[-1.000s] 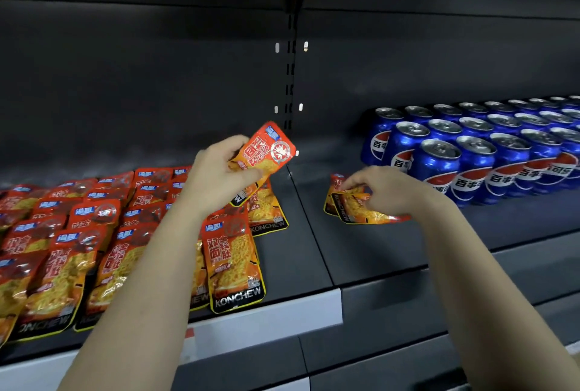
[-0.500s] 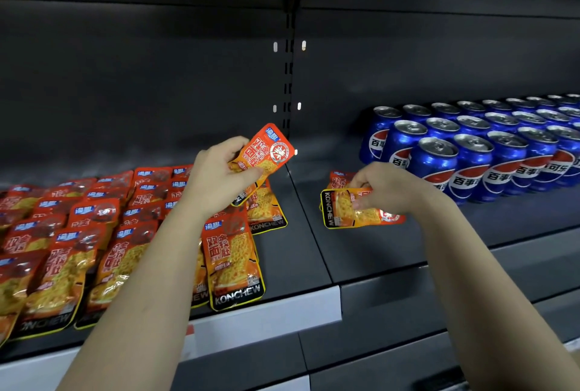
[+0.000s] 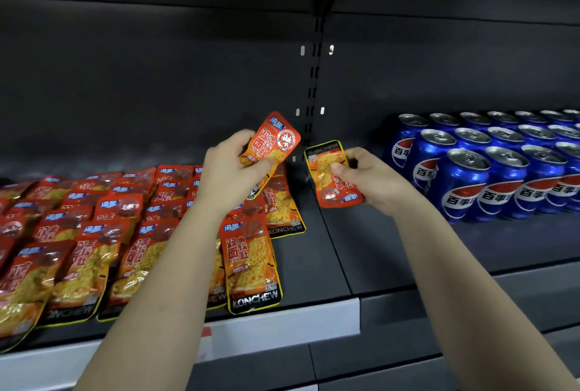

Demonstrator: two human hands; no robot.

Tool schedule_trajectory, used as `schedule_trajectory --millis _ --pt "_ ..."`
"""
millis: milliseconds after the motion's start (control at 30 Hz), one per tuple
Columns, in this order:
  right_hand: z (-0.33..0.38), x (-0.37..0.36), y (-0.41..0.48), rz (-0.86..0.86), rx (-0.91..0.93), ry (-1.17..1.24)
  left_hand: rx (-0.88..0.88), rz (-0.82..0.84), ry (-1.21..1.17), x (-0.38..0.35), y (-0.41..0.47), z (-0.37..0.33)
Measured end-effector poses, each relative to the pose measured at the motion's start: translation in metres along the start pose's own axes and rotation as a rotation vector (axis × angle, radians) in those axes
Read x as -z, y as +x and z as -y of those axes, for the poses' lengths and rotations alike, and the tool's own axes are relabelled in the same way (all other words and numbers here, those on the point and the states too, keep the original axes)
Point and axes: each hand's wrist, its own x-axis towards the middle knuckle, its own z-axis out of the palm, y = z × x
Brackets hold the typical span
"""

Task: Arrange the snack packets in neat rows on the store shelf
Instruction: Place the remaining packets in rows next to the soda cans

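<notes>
Two snack packets are held up above the shelf [image 3: 317, 265], near each other but apart. The tilted packet [image 3: 274, 142] is pinched between the thumb and curled fingers of the left hand [image 3: 227, 178]. The upside-down packet [image 3: 331, 180] is gripped by the curled fingers of the right hand [image 3: 375, 182]. Many more packets [image 3: 94, 233] are laid in rows on the left part of the shelf, and blue cans [image 3: 489, 167] are stood at the right
</notes>
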Motion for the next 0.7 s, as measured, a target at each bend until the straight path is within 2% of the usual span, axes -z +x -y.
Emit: schedule_trajectory --millis 133,267,367,500,700 --pt "0.0 -0.005 0.011 0.137 -0.063 0.087 -0.004 0.01 0.04 0.008 0.0 0.002" --pt "0.009 -0.003 0.014 0.117 0.014 -0.1 0.012 0.0 0.058 0.021 0.004 -0.002" --pt "0.018 -0.006 0.016 0.053 0.099 -0.09 -0.012 -0.026 0.101 0.031 0.009 -0.008" --pt "0.024 -0.012 0.023 -0.045 0.18 0.101 -0.018 -0.056 0.125 0.04 0.01 -0.008" --pt "0.02 -0.025 0.027 0.022 0.115 0.459 0.019 -0.16 0.06 0.04 0.003 0.008"
